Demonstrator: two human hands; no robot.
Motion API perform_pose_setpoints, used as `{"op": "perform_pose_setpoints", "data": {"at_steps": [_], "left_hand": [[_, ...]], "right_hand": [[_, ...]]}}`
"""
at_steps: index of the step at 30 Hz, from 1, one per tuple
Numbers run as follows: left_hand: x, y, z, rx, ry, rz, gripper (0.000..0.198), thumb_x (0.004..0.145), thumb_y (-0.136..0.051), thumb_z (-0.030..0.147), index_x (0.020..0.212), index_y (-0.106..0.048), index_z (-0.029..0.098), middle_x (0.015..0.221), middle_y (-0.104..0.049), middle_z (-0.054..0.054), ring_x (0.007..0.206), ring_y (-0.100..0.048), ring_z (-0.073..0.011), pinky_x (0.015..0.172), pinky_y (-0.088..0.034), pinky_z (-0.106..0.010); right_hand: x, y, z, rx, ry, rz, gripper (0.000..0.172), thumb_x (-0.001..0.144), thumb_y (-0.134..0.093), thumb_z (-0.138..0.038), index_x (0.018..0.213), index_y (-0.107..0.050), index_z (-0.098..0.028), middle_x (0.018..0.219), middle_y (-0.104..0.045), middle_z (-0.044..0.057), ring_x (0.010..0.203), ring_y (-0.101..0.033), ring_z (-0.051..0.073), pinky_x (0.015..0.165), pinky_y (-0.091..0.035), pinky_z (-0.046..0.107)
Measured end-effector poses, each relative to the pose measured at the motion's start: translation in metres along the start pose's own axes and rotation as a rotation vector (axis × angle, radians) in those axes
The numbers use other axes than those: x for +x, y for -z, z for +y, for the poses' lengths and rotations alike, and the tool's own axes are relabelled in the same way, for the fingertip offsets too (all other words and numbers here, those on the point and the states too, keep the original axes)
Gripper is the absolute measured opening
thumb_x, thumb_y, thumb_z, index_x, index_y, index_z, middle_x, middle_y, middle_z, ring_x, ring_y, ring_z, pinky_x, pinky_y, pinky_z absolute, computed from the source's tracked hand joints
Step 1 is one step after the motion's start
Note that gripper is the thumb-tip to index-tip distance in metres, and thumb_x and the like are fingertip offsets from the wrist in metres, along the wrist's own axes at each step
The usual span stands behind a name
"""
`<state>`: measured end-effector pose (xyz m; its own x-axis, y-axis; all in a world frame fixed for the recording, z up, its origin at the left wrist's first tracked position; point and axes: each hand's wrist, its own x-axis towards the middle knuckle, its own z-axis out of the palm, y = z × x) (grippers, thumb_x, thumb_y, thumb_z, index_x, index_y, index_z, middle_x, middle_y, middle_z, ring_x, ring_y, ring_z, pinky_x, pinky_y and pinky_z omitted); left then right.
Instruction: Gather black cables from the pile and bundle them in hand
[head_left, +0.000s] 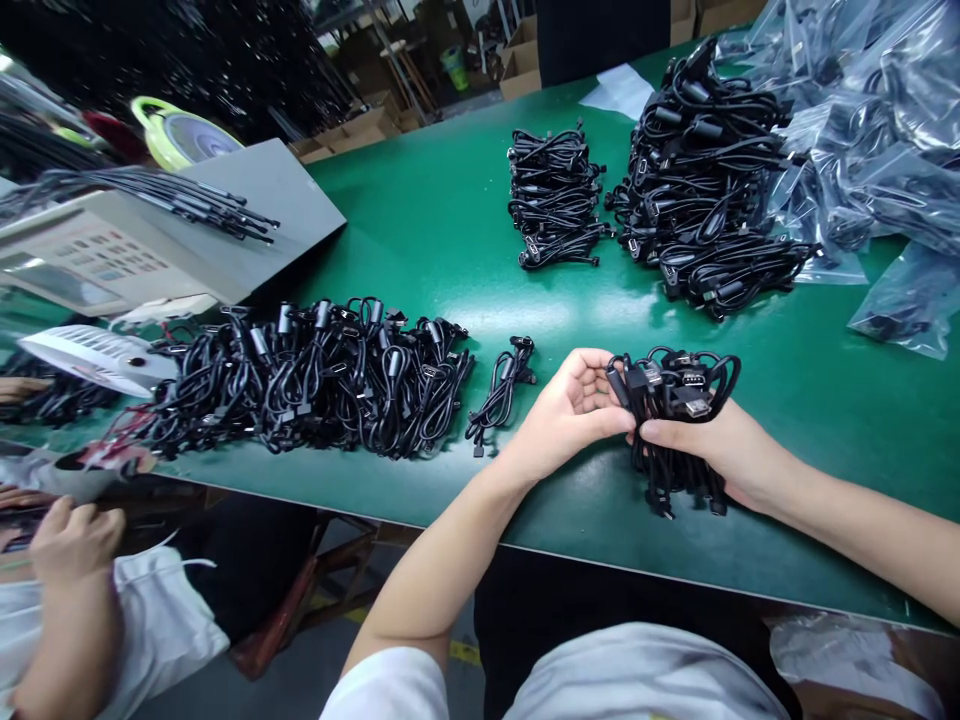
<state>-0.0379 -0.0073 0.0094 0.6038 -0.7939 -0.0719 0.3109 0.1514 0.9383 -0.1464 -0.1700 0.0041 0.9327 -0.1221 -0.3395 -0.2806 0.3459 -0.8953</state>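
— On the glossy green workbench [420, 220], what are we logging at the hands?

— We log a bundle of black USB cables [673, 425], held over the bench between both hands, its ends hanging toward the green surface.

— Grip?

— Our left hand [570, 412] curls palm-up, its fingertips [619, 420] pressed to the bundle's left side. Our right hand [709, 445] presses its thumb across the strands; its other fingers sit behind the bundle, so we cannot tell how they close.

— Around them?

— Nearest the left hand lies a small loose coil of black cable [501, 392], just beside a long heap of tangled black cables [315, 380]. Farther up sit a stacked pile of black cables [555, 195] and a larger black cable pile [705, 170], beside clear plastic bags [847, 150]. A co-worker's hand [75, 540] shows below the bench edge at lower left.
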Motion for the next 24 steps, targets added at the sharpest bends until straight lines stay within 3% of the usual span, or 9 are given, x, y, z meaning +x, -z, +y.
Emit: {"op": "perform_pose_setpoints", "data": {"at_steps": [4,7,9,12,15,19,24], "left_hand": [[-0.004,-0.006,-0.002,0.262,-0.166,0.121,0.044,0.088,-0.071,0.029,0.126,-0.05,0.027,0.102,-0.062,-0.002,0.089,-0.061,-0.013,0.083,-0.051,-0.027],[-0.008,-0.008,0.003,0.471,-0.293,0.008,0.037,0.096,-0.057,0.029,0.133,-0.055,0.028,0.121,-0.06,-0.006,0.106,-0.059,-0.0175,0.094,-0.05,-0.031],[-0.01,-0.007,0.004,0.524,-0.327,-0.077,0.04,0.094,-0.06,0.029,0.135,-0.057,0.028,0.128,-0.058,-0.007,0.114,-0.057,-0.0205,0.098,-0.049,-0.032],[-0.008,-0.004,0.0,0.494,-0.363,-0.027,0.043,0.089,-0.069,0.03,0.131,-0.06,0.027,0.127,-0.059,-0.007,0.112,-0.059,-0.0202,0.095,-0.052,-0.031],[-0.003,-0.001,-0.008,0.406,-0.364,0.009,0.031,0.094,-0.063,0.029,0.125,-0.064,0.027,0.124,-0.063,-0.006,0.112,-0.061,-0.0183,0.097,-0.051,-0.03],[0.002,0.001,-0.012,0.243,-0.254,-0.004,0.028,0.095,-0.061,0.03,0.123,-0.066,0.027,0.126,-0.065,-0.005,0.114,-0.062,-0.0186,0.099,-0.051,-0.031],[0.004,0.002,-0.01,0.019,-0.11,-0.021,0.03,0.092,-0.066,0.034,0.121,-0.066,0.028,0.113,-0.067,-0.003,0.098,-0.065,-0.0154,0.089,-0.053,-0.029]], "right_hand": [[-0.008,-0.006,0.001,-0.238,0.105,0.151,0.031,0.07,-0.083,-0.035,0.096,-0.073,-0.021,0.092,-0.076,0.003,0.086,-0.067,0.024,0.08,-0.052,0.038],[-0.014,-0.012,-0.006,-0.338,0.092,0.224,0.026,0.068,-0.078,-0.035,0.089,-0.072,-0.022,0.088,-0.076,0.004,0.083,-0.067,0.027,0.075,-0.052,0.039],[-0.016,-0.015,-0.01,-0.369,0.091,0.231,0.022,0.068,-0.075,-0.036,0.085,-0.072,-0.022,0.086,-0.075,0.005,0.083,-0.067,0.028,0.073,-0.052,0.039],[-0.015,-0.014,-0.011,-0.393,0.083,0.229,0.022,0.068,-0.073,-0.037,0.084,-0.071,-0.022,0.086,-0.075,0.005,0.082,-0.067,0.028,0.072,-0.052,0.039],[-0.013,-0.01,-0.005,-0.379,0.079,0.197,0.027,0.068,-0.077,-0.037,0.089,-0.072,-0.02,0.089,-0.075,0.005,0.082,-0.067,0.027,0.074,-0.052,0.04],[-0.011,-0.005,0.001,-0.222,0.117,0.064,0.028,0.074,-0.081,-0.036,0.097,-0.072,-0.021,0.094,-0.075,0.003,0.09,-0.067,0.024,0.083,-0.052,0.037],[-0.013,-0.006,-0.004,-0.006,0.047,-0.042,0.043,0.075,-0.085,-0.036,0.113,-0.071,-0.023,0.104,-0.074,0.003,0.085,-0.067,0.019,0.078,-0.054,0.032]]}}
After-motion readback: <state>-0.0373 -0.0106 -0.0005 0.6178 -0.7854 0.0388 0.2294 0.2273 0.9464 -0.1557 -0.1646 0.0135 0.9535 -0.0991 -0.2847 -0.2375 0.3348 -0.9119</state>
